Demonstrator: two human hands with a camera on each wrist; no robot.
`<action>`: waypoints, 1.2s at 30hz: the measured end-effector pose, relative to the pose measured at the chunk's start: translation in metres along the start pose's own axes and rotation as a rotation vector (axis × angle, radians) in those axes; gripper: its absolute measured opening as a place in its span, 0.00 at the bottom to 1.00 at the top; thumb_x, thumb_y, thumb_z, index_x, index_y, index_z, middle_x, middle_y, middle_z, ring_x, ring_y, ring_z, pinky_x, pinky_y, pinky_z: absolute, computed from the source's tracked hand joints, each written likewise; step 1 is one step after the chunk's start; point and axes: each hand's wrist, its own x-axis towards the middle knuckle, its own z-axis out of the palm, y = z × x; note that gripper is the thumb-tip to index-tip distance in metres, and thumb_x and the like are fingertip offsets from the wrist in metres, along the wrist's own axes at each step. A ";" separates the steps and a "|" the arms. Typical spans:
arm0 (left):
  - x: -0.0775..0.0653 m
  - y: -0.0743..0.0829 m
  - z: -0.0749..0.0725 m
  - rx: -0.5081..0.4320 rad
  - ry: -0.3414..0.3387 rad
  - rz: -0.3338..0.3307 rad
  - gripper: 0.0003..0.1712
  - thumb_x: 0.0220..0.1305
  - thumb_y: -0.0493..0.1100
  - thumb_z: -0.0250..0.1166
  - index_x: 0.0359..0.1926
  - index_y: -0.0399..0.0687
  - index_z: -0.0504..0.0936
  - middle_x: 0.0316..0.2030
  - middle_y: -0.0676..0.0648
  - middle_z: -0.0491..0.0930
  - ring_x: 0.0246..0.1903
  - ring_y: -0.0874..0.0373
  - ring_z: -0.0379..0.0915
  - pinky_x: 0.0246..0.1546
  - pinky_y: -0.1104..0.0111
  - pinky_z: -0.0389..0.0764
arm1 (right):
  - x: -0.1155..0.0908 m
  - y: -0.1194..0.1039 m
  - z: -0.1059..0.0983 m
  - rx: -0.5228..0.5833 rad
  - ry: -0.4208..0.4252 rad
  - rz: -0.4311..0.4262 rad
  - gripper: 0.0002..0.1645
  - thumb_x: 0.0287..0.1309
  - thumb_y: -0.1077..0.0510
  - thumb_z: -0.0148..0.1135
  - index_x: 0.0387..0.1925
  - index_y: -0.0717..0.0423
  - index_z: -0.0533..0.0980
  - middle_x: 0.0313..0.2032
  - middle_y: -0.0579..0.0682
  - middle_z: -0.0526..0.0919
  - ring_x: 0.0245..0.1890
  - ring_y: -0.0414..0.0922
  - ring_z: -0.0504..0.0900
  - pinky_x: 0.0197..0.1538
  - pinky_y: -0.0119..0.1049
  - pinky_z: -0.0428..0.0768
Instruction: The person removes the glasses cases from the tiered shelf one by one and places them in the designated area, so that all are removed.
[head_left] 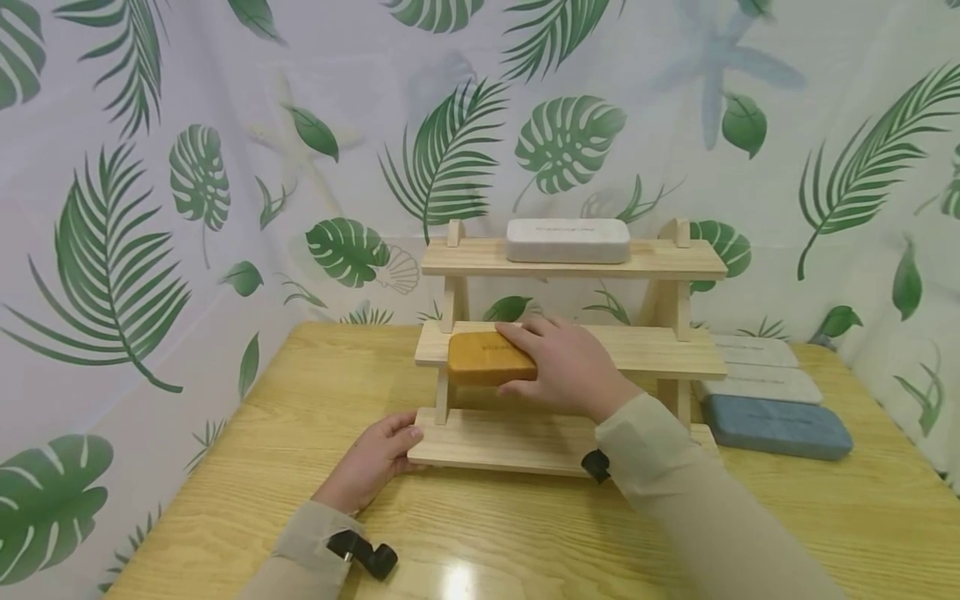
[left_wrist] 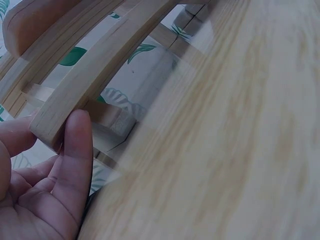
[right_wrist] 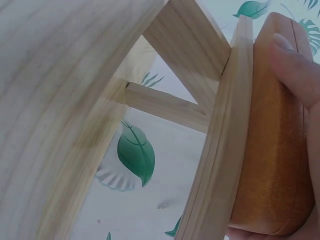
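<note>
A three-tier wooden display shelf [head_left: 487, 437] stands on the table. My right hand [head_left: 566, 367] grips an orange-brown glasses case [head_left: 487, 358] by its right part, at the left half of the middle tier. In the right wrist view this case [right_wrist: 275, 140] lies right along the board's edge, with the thumb across its face. My left hand [head_left: 371, 458] holds the left end of the bottom tier; the left wrist view shows the board's end [left_wrist: 52, 120] between thumb and fingers. A white glasses case [head_left: 567, 242] rests on the top tier.
Right of the shelf, a blue glasses case [head_left: 777, 427] and two pale grey-white cases [head_left: 765, 385] lie in a row on the wooden table [head_left: 300, 375]. A leaf-print cloth [head_left: 360, 150] hangs behind and at both sides.
</note>
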 end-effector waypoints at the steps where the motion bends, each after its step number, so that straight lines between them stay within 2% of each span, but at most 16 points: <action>1: 0.001 0.000 0.000 0.000 0.001 0.000 0.35 0.80 0.46 0.54 0.76 0.31 0.56 0.69 0.30 0.63 0.63 0.41 0.69 0.53 0.57 0.81 | -0.002 0.000 -0.001 -0.005 -0.005 0.002 0.57 0.50 0.22 0.67 0.75 0.43 0.65 0.58 0.51 0.78 0.55 0.53 0.76 0.58 0.52 0.77; 12: 0.001 0.001 0.002 -0.009 -0.001 0.002 0.33 0.80 0.45 0.54 0.75 0.31 0.57 0.69 0.31 0.64 0.62 0.42 0.70 0.53 0.57 0.81 | -0.019 0.009 -0.007 0.001 0.004 0.008 0.56 0.50 0.24 0.69 0.75 0.44 0.65 0.55 0.50 0.79 0.51 0.51 0.77 0.53 0.51 0.78; 29: -0.001 0.000 0.000 -0.011 -0.006 0.004 0.32 0.80 0.45 0.53 0.75 0.32 0.58 0.67 0.31 0.67 0.61 0.42 0.72 0.53 0.57 0.81 | -0.044 0.026 -0.013 0.021 0.026 0.010 0.56 0.50 0.25 0.70 0.74 0.46 0.67 0.57 0.52 0.79 0.54 0.54 0.77 0.57 0.55 0.76; 36: -0.001 0.002 0.000 -0.017 -0.009 0.002 0.33 0.80 0.45 0.54 0.75 0.31 0.57 0.68 0.30 0.65 0.62 0.42 0.71 0.54 0.57 0.81 | -0.059 0.037 -0.016 0.022 0.055 -0.002 0.56 0.52 0.21 0.64 0.74 0.47 0.67 0.56 0.52 0.80 0.54 0.54 0.77 0.57 0.54 0.77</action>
